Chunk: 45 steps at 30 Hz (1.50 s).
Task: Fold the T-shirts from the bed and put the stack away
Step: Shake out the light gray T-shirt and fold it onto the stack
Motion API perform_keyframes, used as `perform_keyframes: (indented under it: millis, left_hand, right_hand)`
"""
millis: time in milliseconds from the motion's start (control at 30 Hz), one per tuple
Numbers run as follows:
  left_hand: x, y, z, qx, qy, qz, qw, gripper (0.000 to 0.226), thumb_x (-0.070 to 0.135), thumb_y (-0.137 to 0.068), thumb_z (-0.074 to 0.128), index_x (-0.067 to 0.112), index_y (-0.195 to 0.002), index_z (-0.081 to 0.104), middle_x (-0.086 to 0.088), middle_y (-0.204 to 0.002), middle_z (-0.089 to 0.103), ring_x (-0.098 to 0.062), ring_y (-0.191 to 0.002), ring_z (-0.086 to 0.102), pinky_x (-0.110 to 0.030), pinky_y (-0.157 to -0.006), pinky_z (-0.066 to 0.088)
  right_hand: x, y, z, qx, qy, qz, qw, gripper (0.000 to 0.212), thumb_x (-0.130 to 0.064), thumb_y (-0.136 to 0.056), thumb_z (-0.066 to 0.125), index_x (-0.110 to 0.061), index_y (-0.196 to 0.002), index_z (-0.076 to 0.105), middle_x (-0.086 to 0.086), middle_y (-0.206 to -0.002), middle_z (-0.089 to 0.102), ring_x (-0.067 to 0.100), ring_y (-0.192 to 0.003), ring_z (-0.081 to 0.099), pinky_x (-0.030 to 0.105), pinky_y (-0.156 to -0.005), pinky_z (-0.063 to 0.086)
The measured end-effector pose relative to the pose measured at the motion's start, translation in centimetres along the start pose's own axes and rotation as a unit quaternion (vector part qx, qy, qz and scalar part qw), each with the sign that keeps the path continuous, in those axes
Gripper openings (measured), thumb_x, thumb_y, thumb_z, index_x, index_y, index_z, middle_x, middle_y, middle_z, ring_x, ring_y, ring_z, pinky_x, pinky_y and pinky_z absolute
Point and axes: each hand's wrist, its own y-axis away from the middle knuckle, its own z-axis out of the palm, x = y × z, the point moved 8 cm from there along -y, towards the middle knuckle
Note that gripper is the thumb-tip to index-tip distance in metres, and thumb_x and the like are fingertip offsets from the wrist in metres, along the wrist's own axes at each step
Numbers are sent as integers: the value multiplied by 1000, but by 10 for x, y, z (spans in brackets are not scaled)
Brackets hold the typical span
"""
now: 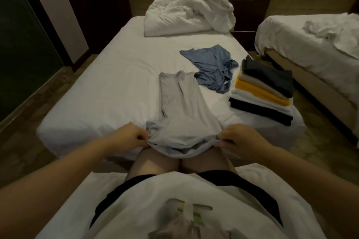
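Note:
A light grey T-shirt (180, 110) lies lengthwise on the white bed (108, 87), its near end hanging over the foot edge. My left hand (132, 136) pinches its near left corner and my right hand (240, 137) pinches its near right corner. A blue T-shirt (213, 68) lies crumpled just beyond it. At the bed's right edge stands a stack of folded shirts (264, 91), dark on top, then beige, yellow, white and black.
A bundled white duvet and pillow (190, 9) sit at the head of the bed. A second bed (318, 44) stands to the right across a narrow aisle. Dark glass and a wooden floor lie to the left.

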Motion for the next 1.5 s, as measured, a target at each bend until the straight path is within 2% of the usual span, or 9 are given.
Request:
perform_keyframes:
  millis: [100,167,267,467,700,1033,1233,1400,1500]
  left_hand:
    - [-12,-3,14,-117,18,-28,993,9,18,-83,63,21,-81,72,13,-73,65,2,-67,56,-10,-69,41]
    - [-16,-5,12,-209,81,-67,972,11,18,-84,64,24,-77,72,7,-73,69,-8,-69,63,-18,-68,48]
    - [-14,-22,-9,-288,76,-96,950,8,24,-87,63,22,-87,71,10,-75,70,-11,-69,66,-22,-66,51]
    - [-22,-121,-61,-122,127,-117,977,17,26,-92,54,16,-92,69,3,-88,70,-7,-66,67,-18,-60,46]
    - [-94,-218,-72,103,263,-224,933,20,21,-94,50,13,-106,63,-2,-89,66,-15,-74,65,-26,-66,50]
    - [-156,-363,-66,150,305,-271,901,42,34,-95,49,13,-131,46,-9,-123,59,-25,-106,57,-29,-83,41]
    - [-182,-420,-72,242,328,-275,871,42,35,-87,62,16,-122,50,-3,-110,61,-22,-98,57,-29,-80,44]
    - [-184,-430,-82,317,344,-219,856,6,26,-89,60,22,-90,64,7,-85,63,-14,-86,59,-18,-66,42]
    - [-173,-427,-90,321,422,-141,836,15,16,-89,60,28,-80,62,11,-81,63,-12,-84,60,-17,-72,47]
  right_hand:
    - [-8,10,28,-120,4,-54,991,44,-54,-85,42,-19,-70,64,-3,-64,61,13,-59,54,27,-55,42]
    - [4,6,33,-213,-80,37,973,53,-67,-80,45,-20,-82,69,-3,-72,66,12,-65,58,27,-62,46]
    - [33,-32,3,-126,-224,147,955,56,-70,-73,47,-20,-72,72,-5,-60,65,5,-55,57,18,-57,44]
    - [81,-125,7,-92,-210,184,956,32,-44,-93,49,-21,-86,70,-6,-69,64,5,-61,57,19,-63,45]
    - [165,-211,57,-74,-221,226,946,32,-40,-95,48,-19,-85,70,-4,-70,64,14,-70,60,27,-67,46]
    - [309,-345,136,-81,-142,249,954,30,-36,-96,48,-17,-115,61,2,-108,65,19,-93,58,30,-75,44]
    - [343,-406,177,-104,-53,205,972,57,-48,-89,55,-25,-139,40,1,-140,46,25,-127,40,43,-102,36]
    - [349,-421,194,-136,-86,181,970,53,-49,-82,63,-36,-130,46,-3,-130,50,23,-123,41,40,-97,32]
    - [344,-422,187,-145,-118,147,971,70,-42,-77,71,-41,-137,35,-1,-137,39,23,-127,34,41,-105,29]
